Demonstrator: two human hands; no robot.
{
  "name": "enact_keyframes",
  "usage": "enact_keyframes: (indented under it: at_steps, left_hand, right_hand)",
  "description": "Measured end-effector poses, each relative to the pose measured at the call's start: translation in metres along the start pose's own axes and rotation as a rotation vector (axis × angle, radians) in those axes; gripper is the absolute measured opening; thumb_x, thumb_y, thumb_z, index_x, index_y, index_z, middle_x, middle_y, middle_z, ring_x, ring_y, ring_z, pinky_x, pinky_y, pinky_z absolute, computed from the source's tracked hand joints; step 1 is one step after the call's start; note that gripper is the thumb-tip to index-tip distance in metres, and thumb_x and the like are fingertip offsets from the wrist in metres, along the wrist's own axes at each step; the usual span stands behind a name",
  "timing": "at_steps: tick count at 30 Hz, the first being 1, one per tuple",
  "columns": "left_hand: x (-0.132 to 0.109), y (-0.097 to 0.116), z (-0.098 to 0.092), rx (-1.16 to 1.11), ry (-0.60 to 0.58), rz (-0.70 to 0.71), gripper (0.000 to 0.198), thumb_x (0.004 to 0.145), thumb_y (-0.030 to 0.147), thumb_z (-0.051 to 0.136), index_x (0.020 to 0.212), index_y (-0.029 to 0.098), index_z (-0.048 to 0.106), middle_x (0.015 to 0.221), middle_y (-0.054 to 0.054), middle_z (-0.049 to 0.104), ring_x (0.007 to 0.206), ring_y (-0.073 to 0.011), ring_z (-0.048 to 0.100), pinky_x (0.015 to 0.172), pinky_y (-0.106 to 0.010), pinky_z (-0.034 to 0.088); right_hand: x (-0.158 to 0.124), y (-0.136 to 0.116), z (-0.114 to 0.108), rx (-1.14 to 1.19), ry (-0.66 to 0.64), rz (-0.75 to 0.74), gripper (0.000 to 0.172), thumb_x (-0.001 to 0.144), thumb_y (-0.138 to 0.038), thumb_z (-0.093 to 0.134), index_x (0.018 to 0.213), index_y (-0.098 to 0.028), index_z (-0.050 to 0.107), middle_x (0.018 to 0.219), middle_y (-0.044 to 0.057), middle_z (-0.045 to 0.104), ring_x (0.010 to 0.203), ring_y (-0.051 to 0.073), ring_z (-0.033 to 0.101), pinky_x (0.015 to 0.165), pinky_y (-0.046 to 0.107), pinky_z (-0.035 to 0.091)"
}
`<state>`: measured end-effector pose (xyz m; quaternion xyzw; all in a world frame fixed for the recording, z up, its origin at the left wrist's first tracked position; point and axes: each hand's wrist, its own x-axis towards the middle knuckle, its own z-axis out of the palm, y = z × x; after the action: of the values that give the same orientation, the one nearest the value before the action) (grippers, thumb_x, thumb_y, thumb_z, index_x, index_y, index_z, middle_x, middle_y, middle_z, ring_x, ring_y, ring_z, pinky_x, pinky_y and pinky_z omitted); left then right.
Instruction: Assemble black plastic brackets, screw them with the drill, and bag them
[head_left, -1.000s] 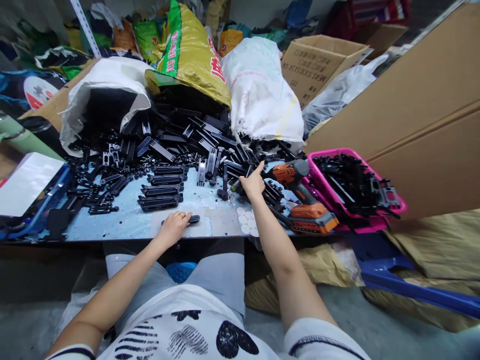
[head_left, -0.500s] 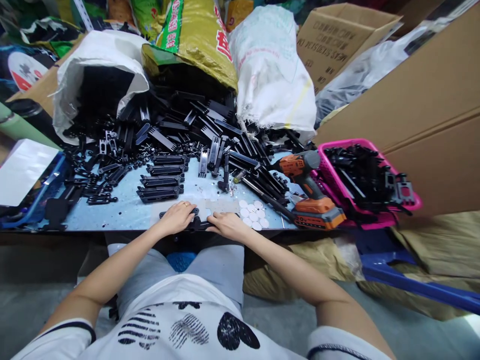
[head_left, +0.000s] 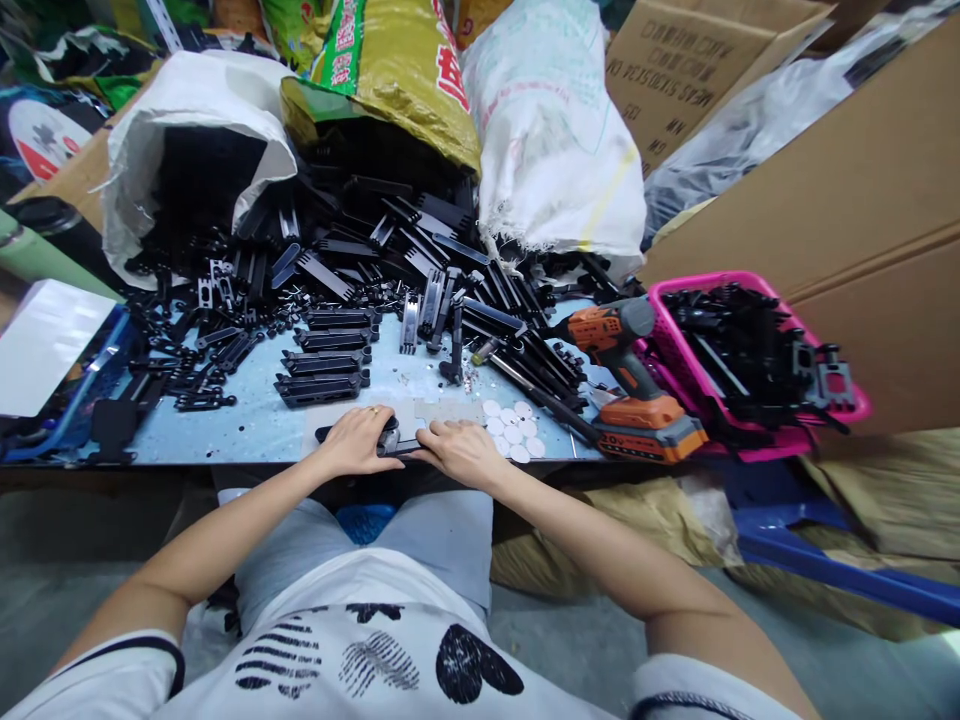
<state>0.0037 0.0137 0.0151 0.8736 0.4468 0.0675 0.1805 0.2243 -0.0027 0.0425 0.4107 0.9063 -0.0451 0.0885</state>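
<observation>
Left hand [head_left: 361, 440], fingers bent, clasps black pieces [head_left: 403, 446] at the table's [head_left: 199, 437] near edge; right hand [head_left: 459, 452], fingers together, grips their right end. Open tabletop lies left; discs [head_left: 512, 431] sit just right.

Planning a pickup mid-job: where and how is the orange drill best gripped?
Probably around its dark handle, from above left: it's the narrow neck between motor body and broad battery, and the pink basket crowds the right.
</observation>
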Motion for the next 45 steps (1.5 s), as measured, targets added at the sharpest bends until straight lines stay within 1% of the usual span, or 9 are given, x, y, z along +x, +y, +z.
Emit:
enact_keyframes:
  at_steps: [12, 17, 25, 31, 34, 36, 39, 42, 45]
  left_hand:
    - [-0.008, -0.010, 0.001, -0.090, 0.152, 0.002, 0.064, 0.070, 0.063, 0.061, 0.113, 0.019, 0.043, 0.107, -0.009, 0.059, 0.096, -0.0249, 0.061, 0.081, -0.035, 0.047]
    - [-0.008, -0.009, 0.004, -0.070, 0.145, 0.031, 0.066, 0.068, 0.064, 0.063, 0.111, 0.018, 0.043, 0.106, -0.009, 0.059, 0.094, -0.0263, 0.061, 0.077, -0.036, 0.049]
    - [-0.007, -0.005, 0.008, -0.044, 0.149, -0.013, 0.040, 0.079, 0.049, 0.058, 0.102, 0.019, 0.049, 0.095, -0.006, 0.061, 0.087, -0.0225, 0.062, 0.071, -0.031, 0.048]
    - [-0.008, -0.006, 0.013, -0.009, 0.153, 0.007, 0.046, 0.080, 0.057, 0.055, 0.101, 0.017, 0.051, 0.093, -0.008, 0.061, 0.086, -0.0228, 0.063, 0.072, -0.031, 0.048]
    - [-0.007, 0.000, 0.013, -0.019, 0.100, 0.011, 0.056, 0.078, 0.063, 0.053, 0.107, 0.014, 0.051, 0.097, -0.011, 0.062, 0.092, -0.0259, 0.061, 0.077, -0.035, 0.048]
    - [0.001, -0.003, 0.005, -0.029, 0.106, 0.059, 0.066, 0.077, 0.065, 0.053, 0.118, 0.014, 0.048, 0.110, -0.014, 0.059, 0.105, -0.0286, 0.056, 0.088, -0.040, 0.045]
    - [0.030, -0.035, -0.022, 0.005, 0.256, -0.012, 0.053, 0.087, 0.050, 0.045, 0.127, 0.014, 0.044, 0.125, -0.015, 0.053, 0.118, -0.0279, 0.046, 0.099, -0.042, 0.037]
    - [0.076, -0.097, -0.057, 0.103, 0.398, -0.385, 0.036, 0.092, 0.024, 0.031, 0.119, 0.014, 0.054, 0.115, -0.014, 0.059, 0.109, -0.0258, 0.052, 0.093, -0.040, 0.042]
    - [0.118, -0.155, -0.081, 0.205, 0.282, -0.594, 0.037, 0.085, 0.015, 0.041, 0.118, 0.015, 0.058, 0.116, -0.015, 0.058, 0.108, -0.0276, 0.053, 0.089, -0.039, 0.044]
  right_hand:
    - [0.004, -0.004, -0.013, -0.055, 0.082, -0.065, 0.040, 0.098, -0.043, 0.025, 0.104, -0.019, 0.055, 0.089, 0.010, 0.062, 0.079, 0.021, 0.057, 0.065, 0.029, 0.029]
    - [0.004, -0.003, -0.013, -0.047, 0.055, -0.049, 0.040, 0.097, -0.046, 0.025, 0.102, -0.021, 0.056, 0.088, 0.009, 0.062, 0.078, 0.020, 0.058, 0.066, 0.029, 0.029]
    - [0.011, 0.004, -0.019, -0.100, 0.046, -0.083, 0.042, 0.099, -0.044, 0.022, 0.101, -0.020, 0.056, 0.088, 0.009, 0.061, 0.077, 0.019, 0.058, 0.066, 0.029, 0.028]
    - [0.015, 0.013, -0.020, -0.139, 0.095, -0.181, 0.040, 0.098, -0.046, 0.025, 0.100, -0.019, 0.056, 0.086, 0.007, 0.060, 0.073, 0.017, 0.056, 0.063, 0.029, 0.025]
    - [0.021, 0.024, -0.007, -0.106, 0.115, -0.192, 0.041, 0.096, -0.050, 0.030, 0.096, -0.019, 0.057, 0.083, 0.005, 0.059, 0.070, 0.016, 0.053, 0.060, 0.029, 0.024]
    - [0.023, 0.033, 0.007, -0.066, 0.166, -0.193, 0.042, 0.095, -0.051, 0.032, 0.093, -0.018, 0.058, 0.084, 0.006, 0.059, 0.073, 0.016, 0.053, 0.061, 0.028, 0.026]
    - [0.024, 0.042, 0.033, 0.007, 0.271, -0.206, 0.041, 0.095, -0.049, 0.033, 0.094, -0.017, 0.059, 0.091, 0.007, 0.060, 0.081, 0.017, 0.052, 0.067, 0.028, 0.030]
    - [0.020, 0.043, 0.048, 0.074, 0.314, -0.203, 0.040, 0.095, -0.049, 0.036, 0.095, -0.016, 0.059, 0.092, 0.008, 0.060, 0.081, 0.017, 0.051, 0.071, 0.029, 0.032]
    - [0.025, 0.042, 0.045, 0.137, 0.313, -0.183, 0.039, 0.093, -0.050, 0.038, 0.097, -0.017, 0.059, 0.091, 0.007, 0.060, 0.082, 0.018, 0.051, 0.072, 0.029, 0.034]
